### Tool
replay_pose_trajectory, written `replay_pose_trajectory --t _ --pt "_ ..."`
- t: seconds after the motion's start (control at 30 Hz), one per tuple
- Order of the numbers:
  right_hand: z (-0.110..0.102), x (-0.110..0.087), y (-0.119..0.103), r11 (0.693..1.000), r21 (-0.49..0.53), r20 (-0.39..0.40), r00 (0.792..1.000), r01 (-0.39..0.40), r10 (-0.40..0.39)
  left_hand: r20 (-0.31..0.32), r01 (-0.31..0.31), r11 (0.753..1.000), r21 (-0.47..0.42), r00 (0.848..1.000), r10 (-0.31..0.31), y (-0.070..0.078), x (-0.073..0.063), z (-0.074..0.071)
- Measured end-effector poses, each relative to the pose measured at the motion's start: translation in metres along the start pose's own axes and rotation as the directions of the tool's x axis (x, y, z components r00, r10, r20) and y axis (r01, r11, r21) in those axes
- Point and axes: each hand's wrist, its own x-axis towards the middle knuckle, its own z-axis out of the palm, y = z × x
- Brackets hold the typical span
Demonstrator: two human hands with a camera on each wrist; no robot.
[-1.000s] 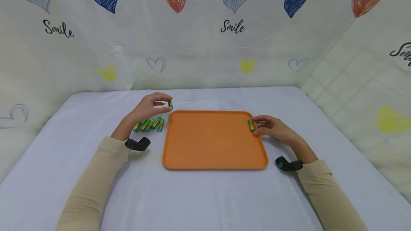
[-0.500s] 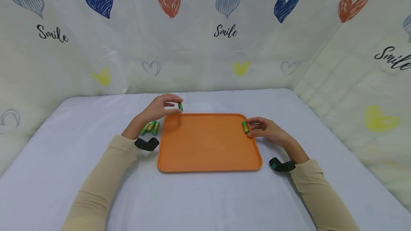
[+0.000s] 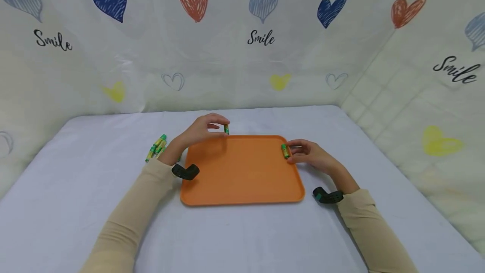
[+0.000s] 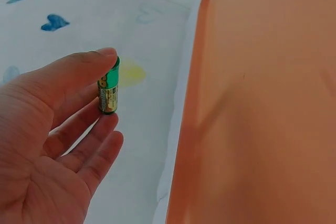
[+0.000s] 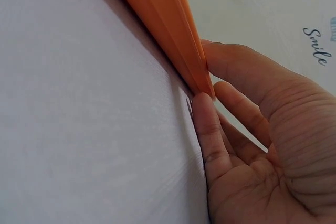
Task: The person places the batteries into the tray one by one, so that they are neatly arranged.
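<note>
My left hand point(image 3: 204, 129) pinches a green-and-gold battery point(image 3: 226, 129) lengthwise, above the far edge of an orange tray point(image 3: 242, 172). In the left wrist view, that battery point(image 4: 108, 88) stands nearly upright between thumb and fingertips. At the tray's right rim, my right hand point(image 3: 312, 155) pinches a second battery point(image 3: 285, 151) by its ends, just inside the rim. From the right wrist, the right hand point(image 5: 262, 140) shows with its fingertips right at the tray rim point(image 5: 173, 30); the battery is hidden behind it there.
Several more batteries point(image 3: 156, 146) lie loose on the white tablecloth point(image 3: 235, 239) left of the tray, partly covered by the left wrist. A cloth backdrop point(image 3: 223, 54) with hearts and lettering hangs behind the table. Each wrist wears a black device point(image 3: 185, 172).
My left hand has carried its battery to the right, along the tray's far edge. The right hand and its battery stay at the tray's right rim. The head view has turned slightly.
</note>
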Motion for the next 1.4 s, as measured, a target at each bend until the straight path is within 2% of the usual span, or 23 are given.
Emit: replay_pose_trajectory --t 0.37,0.6,0.9,1.4 --pt "0.001 0.0 0.002 1.0 0.003 -0.002 1.0 0.011 -0.011 0.062 -0.032 0.999 -0.044 0.997 0.034 0.002 0.017 0.028" --pt "0.002 0.0 0.0 1.0 0.005 -0.012 1.0 0.006 -0.006 0.103 -0.005 0.996 -0.094 0.995 0.015 0.003 0.028 0.047" --pt "0.003 0.0 -0.003 1.0 -0.019 -0.022 1.0 -0.003 0.003 0.138 -0.071 0.994 -0.088 0.987 0.083 0.003 0.04 0.065" --pt "0.004 0.001 -0.001 1.0 -0.018 -0.017 1.0 0.0 0.0 0.229 -0.013 0.998 -0.061 0.973 0.026 0.009 0.048 0.093"
